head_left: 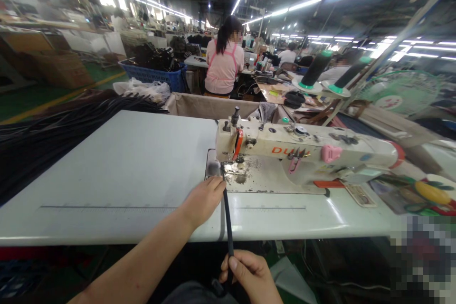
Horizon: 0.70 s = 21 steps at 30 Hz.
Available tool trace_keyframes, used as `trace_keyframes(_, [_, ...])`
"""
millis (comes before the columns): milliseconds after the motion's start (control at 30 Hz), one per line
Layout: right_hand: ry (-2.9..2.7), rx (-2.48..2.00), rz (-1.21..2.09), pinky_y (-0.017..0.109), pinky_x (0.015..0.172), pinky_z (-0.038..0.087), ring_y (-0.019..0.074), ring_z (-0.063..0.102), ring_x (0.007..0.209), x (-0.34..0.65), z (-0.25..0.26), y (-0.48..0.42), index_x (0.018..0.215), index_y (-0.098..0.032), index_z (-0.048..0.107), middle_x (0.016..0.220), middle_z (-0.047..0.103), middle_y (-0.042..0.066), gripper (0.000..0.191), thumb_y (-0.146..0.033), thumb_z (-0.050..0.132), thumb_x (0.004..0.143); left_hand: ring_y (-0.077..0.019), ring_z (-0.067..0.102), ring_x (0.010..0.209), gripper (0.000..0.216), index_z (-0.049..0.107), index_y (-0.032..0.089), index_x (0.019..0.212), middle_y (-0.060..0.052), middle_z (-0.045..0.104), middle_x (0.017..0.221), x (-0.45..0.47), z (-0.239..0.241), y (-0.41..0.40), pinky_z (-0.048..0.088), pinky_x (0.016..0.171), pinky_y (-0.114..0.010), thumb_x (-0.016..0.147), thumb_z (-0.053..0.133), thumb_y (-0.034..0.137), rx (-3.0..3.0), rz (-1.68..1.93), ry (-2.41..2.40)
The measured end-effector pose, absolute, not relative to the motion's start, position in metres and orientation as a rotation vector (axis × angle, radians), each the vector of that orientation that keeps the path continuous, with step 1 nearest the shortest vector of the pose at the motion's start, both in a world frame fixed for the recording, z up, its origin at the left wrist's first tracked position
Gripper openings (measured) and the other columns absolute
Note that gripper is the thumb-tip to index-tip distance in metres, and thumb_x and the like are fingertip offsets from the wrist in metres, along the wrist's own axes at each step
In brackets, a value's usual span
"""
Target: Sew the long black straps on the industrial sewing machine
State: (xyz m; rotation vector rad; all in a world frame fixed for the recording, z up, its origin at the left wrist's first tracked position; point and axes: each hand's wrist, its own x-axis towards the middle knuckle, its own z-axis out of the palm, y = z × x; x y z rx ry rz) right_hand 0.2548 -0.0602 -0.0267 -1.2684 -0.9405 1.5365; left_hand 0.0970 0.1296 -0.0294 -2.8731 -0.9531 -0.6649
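Two grips on one strap is how I have it. My left grip (204,199) lies on the table (107,175) at the front of the sewing machine (302,152). Its fingers are drawn together, their tips at the upper end of the black strap (227,213), just before the presser foot (225,169). Whether those tips nip the strap or only press it flat, I cannot tell from here. My right grip (249,273) is low, below the table's edge and near my lap, thumb and fingers pinched round the strap's lower run. Between the two, the strap runs straight and taut over the table's front edge up to the needle plate.

To do this well, I judge that the line matters most. The strap should meet the foot square, not slanted, so my right grip ought to sit directly behind the foot rather than off to one side. Tension should be light: enough to take out slack, not enough to drag the strap back from the foot. My left fingertips are very near the needle, so they belong beside the foot, never under it, guiding with flat pressure.

A heap of more black straps (53,133) lies at the far left of the table, well apart from both grips. Pink-handled snips (294,160) rest on the machine's arm, and two dark thread cones (315,69) stand behind it. Farther on, a person in a pink top (223,64) sits with their back to me.
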Motion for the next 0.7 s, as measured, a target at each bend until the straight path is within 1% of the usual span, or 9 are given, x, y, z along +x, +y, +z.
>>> trace_keyframes(100, [-0.998,-1.271,1.545,0.029,0.07,0.049,0.0187,0.067,0.068,0.257,-0.032,-0.06,0.082,-0.017,0.084,0.072,0.077,0.008,0.05,-0.066,0.074,0.09,-0.0277,0.067,0.121,0.02,0.062,0.017,0.116,-0.014,0.067,0.128,0.097,-0.03,0.13,0.056,0.11,-0.045,0.101,0.05,0.012,-2.884,-0.628,-0.947])
trace_keyframes(167, [-1.013,-1.27,1.559,0.029,0.07,0.049,0.0189,0.068,0.068,0.257,-0.036,-0.06,0.082,-0.017,0.084,0.073,0.077,0.008,0.052,-0.068,0.073,0.09,-0.0287,0.065,0.124,0.022,0.061,0.015,0.12,-0.015,0.066,0.131,0.098,-0.032,0.13,0.055,0.112,-0.046,0.101,0.051,0.012,-2.883,-0.609,-0.96])
trace_keyframes(267, [-1.001,-1.267,1.562,0.028,0.07,0.049,0.0184,0.068,0.068,0.256,-0.037,-0.06,0.083,-0.018,0.084,0.072,0.077,0.008,0.051,-0.067,0.073,0.09,-0.0299,0.061,0.131,0.03,0.057,0.014,0.13,-0.015,0.064,0.136,0.099,-0.036,0.133,0.05,0.118,-0.047,0.101,0.051,0.012,-2.872,-0.602,-0.999])
trace_keyframes(367, [-0.998,-1.261,1.545,0.028,0.069,0.048,0.0178,0.067,0.066,0.255,-0.034,-0.061,0.081,-0.018,0.085,0.07,0.076,0.007,0.05,-0.066,0.074,0.09,-0.0302,0.058,0.136,0.034,0.054,0.013,0.135,-0.015,0.062,0.139,0.1,-0.039,0.135,0.045,0.123,-0.047,0.102,0.049,0.013,-2.867,-0.591,-0.999])
trace_keyframes(567, [-0.98,-1.273,1.55,0.026,0.068,0.048,0.0166,0.066,0.064,0.255,-0.037,-0.061,0.08,-0.018,0.085,0.068,0.076,0.007,0.052,-0.068,0.074,0.088,-0.0303,0.054,0.141,0.036,0.052,0.012,0.138,-0.017,0.06,0.141,0.102,-0.041,0.137,0.044,0.123,-0.048,0.103,0.045,0.014,-2.884,-0.617,-1.019])
trace_keyframes(700, [-0.988,-1.281,1.549,0.027,0.068,0.05,0.0176,0.066,0.064,0.255,-0.04,-0.061,0.079,-0.017,0.084,0.068,0.075,0.007,0.054,-0.069,0.074,0.087,-0.0291,0.057,0.138,0.037,0.052,0.012,0.138,-0.018,0.06,0.143,0.102,-0.04,0.136,0.046,0.121,-0.049,0.102,0.045,0.013,-2.882,-0.681,-1.065])
